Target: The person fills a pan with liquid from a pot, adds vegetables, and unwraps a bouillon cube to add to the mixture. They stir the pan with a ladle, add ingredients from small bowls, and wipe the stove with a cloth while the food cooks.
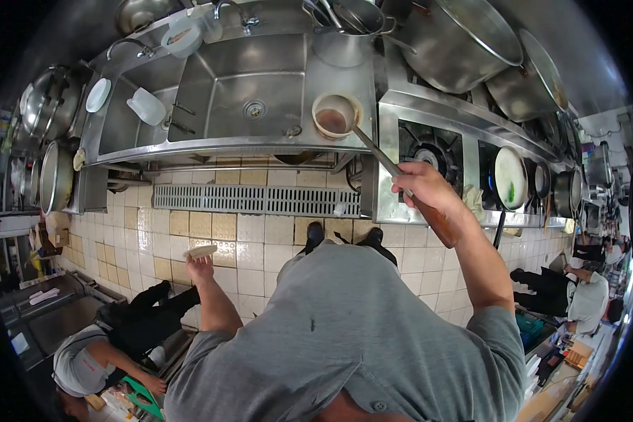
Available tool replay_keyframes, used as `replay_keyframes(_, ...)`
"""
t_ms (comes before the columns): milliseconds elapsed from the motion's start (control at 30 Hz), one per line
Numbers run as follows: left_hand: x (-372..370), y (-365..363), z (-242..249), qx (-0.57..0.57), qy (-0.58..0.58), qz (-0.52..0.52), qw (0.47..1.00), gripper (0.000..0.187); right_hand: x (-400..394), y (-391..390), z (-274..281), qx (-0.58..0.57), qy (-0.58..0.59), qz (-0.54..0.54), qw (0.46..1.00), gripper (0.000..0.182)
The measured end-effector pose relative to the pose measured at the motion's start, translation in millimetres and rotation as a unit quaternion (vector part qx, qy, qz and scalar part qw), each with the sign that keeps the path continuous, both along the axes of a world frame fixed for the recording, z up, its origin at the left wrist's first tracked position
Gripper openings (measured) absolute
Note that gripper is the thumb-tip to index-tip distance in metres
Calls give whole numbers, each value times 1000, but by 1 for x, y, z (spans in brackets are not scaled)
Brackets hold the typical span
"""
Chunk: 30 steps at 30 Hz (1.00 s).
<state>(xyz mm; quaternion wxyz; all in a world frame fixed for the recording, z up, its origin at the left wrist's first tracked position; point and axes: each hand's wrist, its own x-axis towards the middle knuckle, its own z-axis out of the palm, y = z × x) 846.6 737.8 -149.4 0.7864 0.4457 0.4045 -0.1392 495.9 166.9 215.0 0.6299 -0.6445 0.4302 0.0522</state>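
My right hand (pixel 429 188) is closed around the long metal shaft of a ladle (pixel 381 156), whose brown wooden end runs back along my forearm. The shaft reaches to a cream round bowl (pixel 319 125) on the steel counter beside the sink; the bowl holds something brownish. I cannot make out exactly where the ladle's head lies inside it. Low on the left, my left hand (pixel 200 269) grips a pale, flat, round thing (pixel 202 251), seen almost edge-on above the tiled floor.
A steel sink (pixel 218 105) adjoins a gas burner (pixel 426 156). A light-coloured pan (pixel 510 176) with something green stands farther right. Large pots (pixel 464 49) sit behind the stove. A floor grate (pixel 260 200) runs below. Other people (pixel 84 359) stand behind on both sides.
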Motion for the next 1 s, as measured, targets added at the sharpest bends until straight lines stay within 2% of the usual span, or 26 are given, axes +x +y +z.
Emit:
replay_keyframes(133, -1, 2, 5, -16, -12, -4, 1000, 35, -2, -2, -3, 27, -2, -20, 999, 17)
replay_keyframes(200, -3, 2, 7, -21, -10, 20, 1000, 34, -5, -2, -7, 96, -63, -93, 989, 16)
replay_keyframes(333, -6, 2, 11, -36, -18, 26, 999, 34, -14, -3, 0, 126, -81, -104, 983, 17)
replay_keyframes(433, -9, -2, 21, -32, -29, -9, 999, 33, -23, -4, -2, 166, -91, -103, 976, 17)
replay_keyframes(500, -9, -10, 33, -30, -45, -98, 994, 36, -25, -1, 2, 170, -101, -89, 976, 17)
replay_keyframes(533, -9, -15, 38, -30, -45, -99, 994, 36, -26, 2, 2, 170, -103, -90, 976, 17)
replay_keyframes(600, -7, -30, 50, -29, -88, -166, 982, 41, -24, 9, 0, 117, -114, -128, 978, 17)
replay_keyframes(733, 4, -63, 73, -41, -125, -204, 970, 43, -30, 10, -2, 101, -128, -116, 980, 17)
replay_keyframes(800, 11, -83, 91, -47, -158, -277, 947, 42, -30, 10, -1, 129, -135, -124, 975, 16)
replay_keyframes(833, 11, -97, 104, -47, -171, -278, 944, 38, -33, 7, -3, 129, -136, -125, 974, 16)
replay_keyframes(900, 11, -132, 141, -56, -211, -318, 923, 35, -41, 0, -11, 238, -172, -130, 947, 17)
replay_keyframes(933, 11, -152, 156, -65, -250, -355, 899, 31, -44, -1, -15, 238, -173, -131, 947, 17)
replay_keyframes(967, 12, -173, 166, -65, -250, -356, 898, 31, -48, -2, -18, 285, -202, -142, 926, 16)
replay_keyframes(1000, 12, -195, 175, 4, -290, -396, 871, 25, -51, -1, -19, 331, -230, -153, 902, 15)
